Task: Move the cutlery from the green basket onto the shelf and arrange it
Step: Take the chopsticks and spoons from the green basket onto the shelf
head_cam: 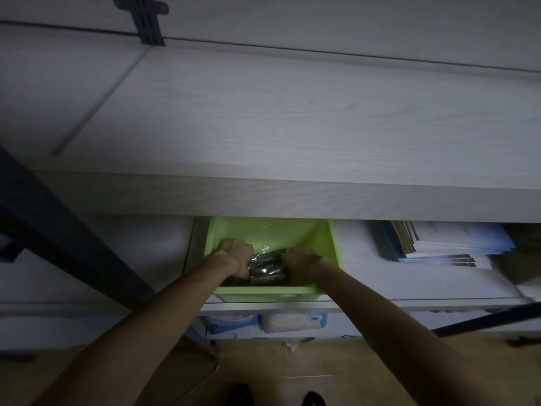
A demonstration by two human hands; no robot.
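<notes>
**Two hands down in the basket, gathering the cutlery**

Both arms reach forward and down under the pale wooden shelf (292, 112), whose broad top is bare where it shows. On the left a dark metal upright (73, 238) of the rack slants across the shadow. Next comes the left hand (234, 256), sunk into the green basket (263, 294) with its fingers curled down over one end of the cutlery (268, 269); it looks to be gripping the bundle, though the fingertips are hidden. The cutlery lies in the bottom of the basket, dark and shiny, seemingly wrapped in clear film, between the two hands. The right hand (303, 266) closes on the other end in the same way, knuckles up, its fingertips also out of sight. The basket sits on the lower level, just beside a stack of booklets (439, 244) on the right. Below, packs of wipes (292, 322) rest near the floor.

By my reckoning this is the pick-up step: nothing has reached the shelf yet. The next move calls for lifting the bundle straight up past the basket's near wall, drawing it back to clear the shelf's front edge, then raising it onto the top. Loose pieces could slip from the film, so an even hold at both ends matters.
</notes>
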